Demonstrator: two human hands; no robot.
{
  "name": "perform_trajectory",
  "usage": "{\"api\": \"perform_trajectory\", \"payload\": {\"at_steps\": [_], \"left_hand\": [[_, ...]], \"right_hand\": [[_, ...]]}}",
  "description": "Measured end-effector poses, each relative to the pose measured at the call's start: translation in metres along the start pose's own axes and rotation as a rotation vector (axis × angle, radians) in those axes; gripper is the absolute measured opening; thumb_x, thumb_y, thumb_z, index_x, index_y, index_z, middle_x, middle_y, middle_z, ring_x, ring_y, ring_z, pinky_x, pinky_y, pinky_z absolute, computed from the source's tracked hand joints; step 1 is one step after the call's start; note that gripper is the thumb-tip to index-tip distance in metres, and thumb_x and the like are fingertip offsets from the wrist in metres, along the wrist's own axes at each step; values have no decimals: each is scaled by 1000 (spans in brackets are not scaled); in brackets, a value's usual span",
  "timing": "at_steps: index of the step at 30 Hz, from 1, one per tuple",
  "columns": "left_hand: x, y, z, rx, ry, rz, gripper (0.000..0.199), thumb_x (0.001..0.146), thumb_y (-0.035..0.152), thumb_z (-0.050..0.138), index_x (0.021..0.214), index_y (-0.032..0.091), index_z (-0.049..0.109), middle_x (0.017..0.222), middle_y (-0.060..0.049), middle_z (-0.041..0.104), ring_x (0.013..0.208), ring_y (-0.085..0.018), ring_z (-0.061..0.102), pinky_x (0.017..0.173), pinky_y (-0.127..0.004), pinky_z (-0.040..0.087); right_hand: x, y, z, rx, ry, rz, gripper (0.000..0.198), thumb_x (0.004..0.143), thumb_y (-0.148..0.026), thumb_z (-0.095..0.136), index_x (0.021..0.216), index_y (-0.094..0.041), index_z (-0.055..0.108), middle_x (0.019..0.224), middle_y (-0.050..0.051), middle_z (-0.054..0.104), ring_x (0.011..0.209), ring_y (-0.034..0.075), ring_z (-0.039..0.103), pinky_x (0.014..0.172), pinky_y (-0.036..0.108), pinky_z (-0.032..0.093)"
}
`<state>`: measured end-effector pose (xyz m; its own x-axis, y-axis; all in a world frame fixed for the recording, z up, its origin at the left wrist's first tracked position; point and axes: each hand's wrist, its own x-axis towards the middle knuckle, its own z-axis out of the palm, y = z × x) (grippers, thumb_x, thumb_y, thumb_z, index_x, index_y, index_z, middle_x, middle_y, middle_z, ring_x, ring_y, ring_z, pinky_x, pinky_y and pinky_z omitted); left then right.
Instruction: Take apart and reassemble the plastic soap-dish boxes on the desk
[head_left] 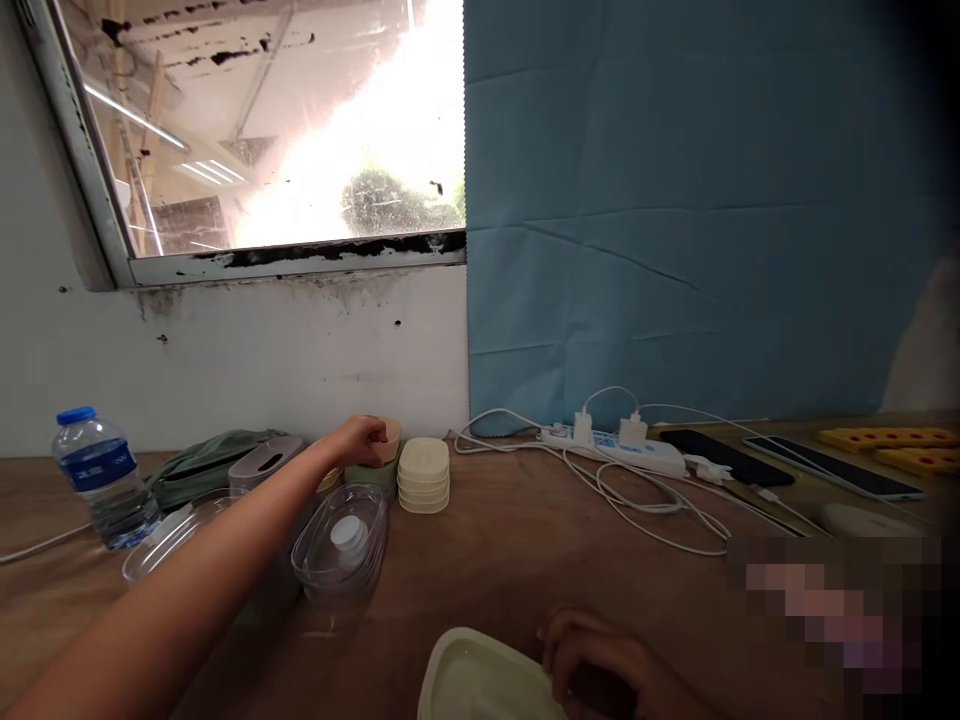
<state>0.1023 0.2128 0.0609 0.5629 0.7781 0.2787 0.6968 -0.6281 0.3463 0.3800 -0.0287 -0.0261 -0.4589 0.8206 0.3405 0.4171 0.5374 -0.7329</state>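
Note:
My left hand (363, 440) reaches far forward, its fingers closed on the rim of a small peach container (392, 441). That container sits on top of a green container (367, 479). Just to the right stands a stack of small cream containers (424, 476). Close to me, my right hand (596, 655) curls its fingers at the right edge of a pale green container (484, 675), whose near part is cut off by the frame. Clear plastic lids or trays (341, 545) with a white cap (349, 534) lie beside my left forearm.
A water bottle (97, 480) and a dark green bag (199, 470) stand at the left, near a grey container (266, 460). Along the wall lie a power strip (611, 450) with loose white cables, phones (727, 457) and yellow pieces (885, 440). A blurred-out patch covers the lower right.

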Motion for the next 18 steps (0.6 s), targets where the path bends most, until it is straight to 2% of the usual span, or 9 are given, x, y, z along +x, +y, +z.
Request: {"api": "perform_trajectory", "payload": {"at_steps": [4,10,15,18], "left_hand": [[0,-11,5,-38,-55,-5,26,47,24,67,66,16,51,70,3,48,65,-11,43,55,-19,31],[-6,-20,4,-99,-125,-6,31,51,30,68,76,14,57,78,-1,56,71,-14,50,61,-22,38],[-14,-25,-5,-116,-194,5,43,59,33,66,98,15,61,97,-6,63,86,-20,56,72,-25,41],[-17,-26,-5,-81,-197,17,47,60,35,65,103,15,62,100,-8,64,90,-25,55,75,-29,40]], "right_hand": [[0,-4,-3,-20,-2,49,12,77,-28,53,73,-20,61,86,8,57,87,20,55,79,33,45],[-4,-17,-13,28,-165,18,20,75,-37,56,87,-23,64,100,9,56,99,22,52,88,33,40],[-6,-9,-13,-46,-206,-22,22,73,-38,56,86,-24,67,102,8,57,95,21,55,84,30,41],[-5,0,-14,-68,-236,-47,27,75,-44,53,85,-25,69,101,7,59,92,20,56,81,28,42]]}}
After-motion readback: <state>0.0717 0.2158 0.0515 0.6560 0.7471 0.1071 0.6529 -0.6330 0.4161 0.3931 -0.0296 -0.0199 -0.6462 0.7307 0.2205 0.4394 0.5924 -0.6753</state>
